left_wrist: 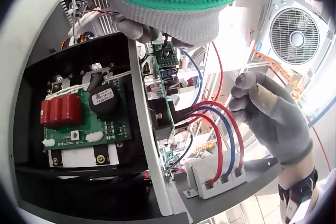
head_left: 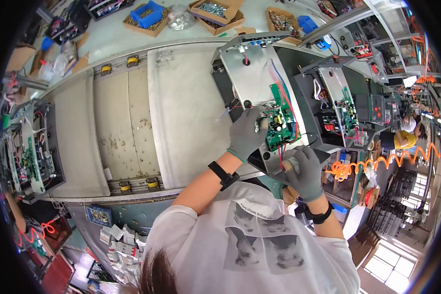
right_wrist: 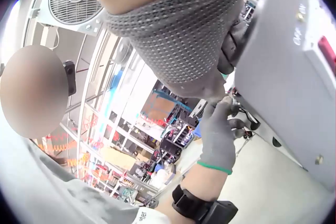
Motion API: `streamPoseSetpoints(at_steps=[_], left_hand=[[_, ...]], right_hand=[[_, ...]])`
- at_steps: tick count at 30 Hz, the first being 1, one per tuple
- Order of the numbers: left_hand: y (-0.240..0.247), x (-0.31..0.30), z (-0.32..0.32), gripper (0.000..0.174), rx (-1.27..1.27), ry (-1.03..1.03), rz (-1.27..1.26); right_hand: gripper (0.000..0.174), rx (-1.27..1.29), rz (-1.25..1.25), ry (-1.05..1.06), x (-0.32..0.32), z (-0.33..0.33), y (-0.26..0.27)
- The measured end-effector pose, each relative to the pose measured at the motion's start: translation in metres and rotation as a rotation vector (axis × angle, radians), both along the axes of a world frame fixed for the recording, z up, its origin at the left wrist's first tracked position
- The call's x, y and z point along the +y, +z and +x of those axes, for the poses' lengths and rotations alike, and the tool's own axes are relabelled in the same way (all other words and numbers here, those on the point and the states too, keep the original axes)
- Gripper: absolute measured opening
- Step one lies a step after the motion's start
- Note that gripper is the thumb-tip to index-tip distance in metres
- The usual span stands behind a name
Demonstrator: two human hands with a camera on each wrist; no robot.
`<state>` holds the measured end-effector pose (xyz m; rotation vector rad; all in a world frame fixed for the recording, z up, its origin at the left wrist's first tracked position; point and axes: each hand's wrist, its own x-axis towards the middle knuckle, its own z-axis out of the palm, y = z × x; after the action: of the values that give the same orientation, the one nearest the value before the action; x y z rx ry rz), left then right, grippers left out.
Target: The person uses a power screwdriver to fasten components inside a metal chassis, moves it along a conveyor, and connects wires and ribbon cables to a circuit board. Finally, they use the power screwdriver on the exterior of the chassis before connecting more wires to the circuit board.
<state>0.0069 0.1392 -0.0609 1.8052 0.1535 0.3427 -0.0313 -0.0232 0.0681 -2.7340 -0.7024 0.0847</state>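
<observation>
My gloved left hand (head_left: 247, 131) is at the side edge of an upright metal panel (head_left: 252, 68) in an open electrical unit. Its curled fingers (left_wrist: 131, 28) pinch thin red-and-black wires (left_wrist: 100, 11) by a panel hole. A green circuit board (head_left: 279, 117) is mounted on the panel beside this hand. My gloved right hand (head_left: 306, 171) hovers at the near end of the unit, fingers loosely bent with nothing visible in them. Close to it in the left wrist view, thick red and blue cables (left_wrist: 231, 129) run into a white breaker (left_wrist: 218, 174).
Another open unit (head_left: 335, 98) stands to the right, and a further one (head_left: 34, 147) at far left. Metal plates (head_left: 186, 112) cover parts of the conveyor line. Boxes of screws (head_left: 149, 22) sit along the far bench. A coiled orange hose (head_left: 348, 169) hangs at right.
</observation>
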Motion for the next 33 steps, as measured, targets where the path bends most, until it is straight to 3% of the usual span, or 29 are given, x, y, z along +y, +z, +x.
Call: streamPoseSetpoints(at_steps=[2,6,10,13,16,18,19,20,22,23,26,27,28,29,30,31,32,33], left_hand=[[0.0,-0.004,0.004,0.032,-0.014,0.04,0.205],[-0.003,0.006,0.014,0.035,-0.051,-0.096,0.368],[-0.002,0.013,0.025,0.026,-0.029,-0.257,0.328],[-0.01,0.012,0.022,0.022,-0.05,-0.235,0.245],[-0.01,0.012,0.016,0.025,-0.066,-0.231,0.21],[-0.005,0.012,0.008,0.03,-0.069,-0.195,0.216],[-0.001,0.007,0.001,0.038,-0.049,-0.14,0.123],[0.005,0.004,-0.004,0.038,-0.069,-0.147,0.141],[0.02,0.0,-0.016,0.044,-0.197,0.116,0.29],[0.027,-0.003,-0.023,0.044,-0.215,0.115,0.303],[0.037,-0.006,-0.052,0.049,-0.182,0.151,0.147],[0.035,-0.004,-0.066,0.05,-0.442,0.235,0.463],[0.035,-0.004,-0.072,0.051,-0.696,0.318,0.781],[0.058,-0.004,-0.074,0.051,-0.697,0.324,0.784],[0.098,-0.006,-0.079,0.055,-0.555,0.182,0.975],[0.12,-0.007,-0.081,0.059,-0.4,0.037,1.155],[0.12,-0.002,-0.079,0.059,-0.395,0.044,1.156],[0.114,0.008,-0.075,0.066,0.13,-0.288,0.802]], right_hand=[[0.019,-0.071,0.041,-0.028,-0.007,-0.008,-0.008],[0.014,-0.11,0.11,-0.102,-0.015,-0.015,-0.019],[0.011,-0.181,0.169,-0.094,-0.011,-0.014,-0.02],[0.01,-0.214,0.204,-0.109,-0.014,-0.016,-0.018],[0.024,-0.233,0.216,-0.103,-0.014,-0.016,-0.013],[0.05,-0.088,0.274,-0.28,-0.007,-0.004,-0.004],[0.068,-0.033,0.128,-0.217,-0.015,0.004,-0.01],[0.068,-0.053,0.147,-0.224,-0.015,0.017,-0.011],[0.067,0.311,0.104,-0.162,-0.013,0.041,-0.011],[0.054,0.297,0.17,-0.123,-0.012,0.05,-0.02],[0.041,0.46,0.233,-0.058,-0.008,0.062,-0.022],[0.03,0.293,0.261,0.127,-0.004,0.059,-0.018],[0.03,0.288,0.262,0.136,0.0,0.056,-0.013],[0.027,0.321,0.324,0.285,0.003,0.051,-0.008],[0.024,0.357,0.384,0.434,0.006,0.044,-0.007],[0.026,0.398,0.383,0.45,0.008,0.034,-0.013],[0.026,0.401,0.381,0.457,0.008,0.033,-0.015],[0.028,0.425,0.259,0.411,0.007,0.034,-0.014]])
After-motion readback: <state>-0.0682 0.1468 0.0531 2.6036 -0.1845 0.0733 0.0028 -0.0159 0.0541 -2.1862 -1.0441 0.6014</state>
